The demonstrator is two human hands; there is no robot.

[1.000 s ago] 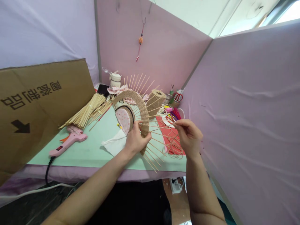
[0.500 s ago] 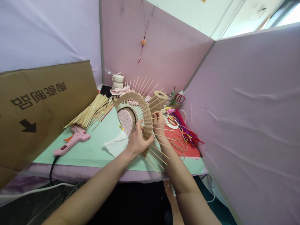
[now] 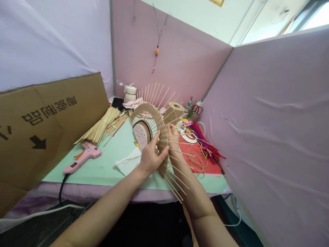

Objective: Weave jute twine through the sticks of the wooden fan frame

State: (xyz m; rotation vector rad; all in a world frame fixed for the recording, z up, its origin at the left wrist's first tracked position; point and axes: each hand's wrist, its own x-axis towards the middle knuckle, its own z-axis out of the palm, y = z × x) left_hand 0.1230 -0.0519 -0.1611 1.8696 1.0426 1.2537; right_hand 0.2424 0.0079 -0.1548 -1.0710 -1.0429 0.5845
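A half-round woven fan (image 3: 162,128), a tan twine band on thin sticks that fan outward, is tilted above the table. My left hand (image 3: 152,156) grips the band's lower inner side, thumb in front and fingers spread over the weave. At the band's outer edge, my right hand (image 3: 172,132) is closed in a pinch among the protruding sticks; what lies between its fingertips is too small to make out. The fan's inner part is a pink dotted panel (image 3: 141,134) with a dark rim. Loose twine (image 3: 196,161) lies coiled right of the right forearm.
A pink glue gun (image 3: 82,161) and a bundle of sticks (image 3: 99,127) lie left by a cardboard sheet (image 3: 59,127). Behind the fan stand a twine spool (image 3: 174,112) and a white bottle (image 3: 130,93). Red sheets (image 3: 212,168), colourful pipe cleaners (image 3: 203,137) and scissors (image 3: 197,109) are right.
The view has shifted slightly. The fan has turned a little more edge-on, its lower sticks pointing further down and right. Both hands keep nearly the same places on it.
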